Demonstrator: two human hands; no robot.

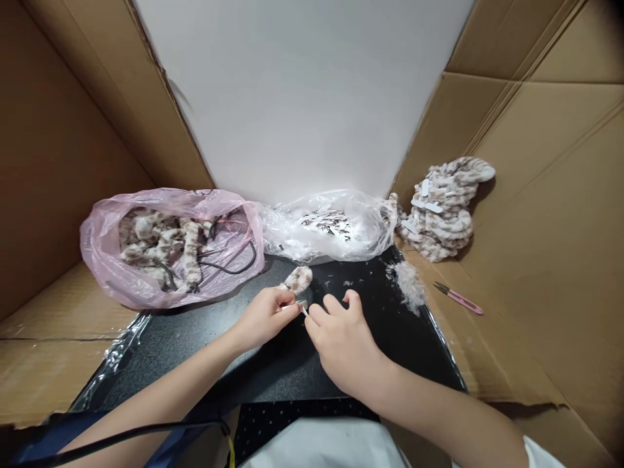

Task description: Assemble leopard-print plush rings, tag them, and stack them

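My left hand (pixel 263 316) is closed in a pinch above the black table, thumb against forefinger. From its far side sticks out a small fluffy white-and-brown plush piece (pixel 299 279), which it holds. A thin white strip (pixel 305 311) spans the gap between the left fingertips and my right hand (pixel 344 344). The right thumb and forefinger are closed at the strip's end, the thumb mostly hidden, while the other fingers are bent and slightly apart.
Behind on the left lies a pink plastic bag (pixel 102 240) of plush pieces and dark cords. A clear bag (pixel 373 237) holds white scraps. On the right are a plush pile (pixel 451 208), loose fluff (pixel 409 286) and pink thread snips (pixel 461 300). Cardboard walls (pixel 550 195) stand around.
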